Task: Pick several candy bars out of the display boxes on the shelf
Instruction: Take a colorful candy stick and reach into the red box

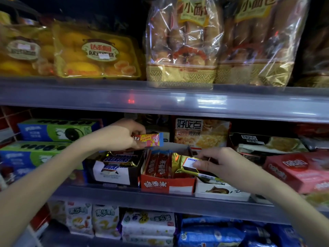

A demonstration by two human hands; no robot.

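Three display boxes stand on the middle shelf: a dark Snickers box (pixel 111 173), a red box (pixel 167 185) of upright red bars (pixel 157 165), and a white box (pixel 220 190) at the right. My left hand (pixel 122 135) is above the Snickers box and holds a small bar with a pink and blue wrapper (pixel 151 139) between thumb and fingers. My right hand (pixel 216 162) is over the white box, its fingers closed on a gold-wrapped bar (pixel 185 164) with a white label, tilted over the red box's right end.
Green and blue cookie boxes (pixel 53 130) are stacked left of the candy. A cracker bag (pixel 201 132) stands behind, and red wafer boxes (pixel 299 168) lie at the right. Bread bags (pixel 183 41) overhang the upper shelf edge (pixel 160 100). Snack packs (pixel 147 225) fill the lower shelf.
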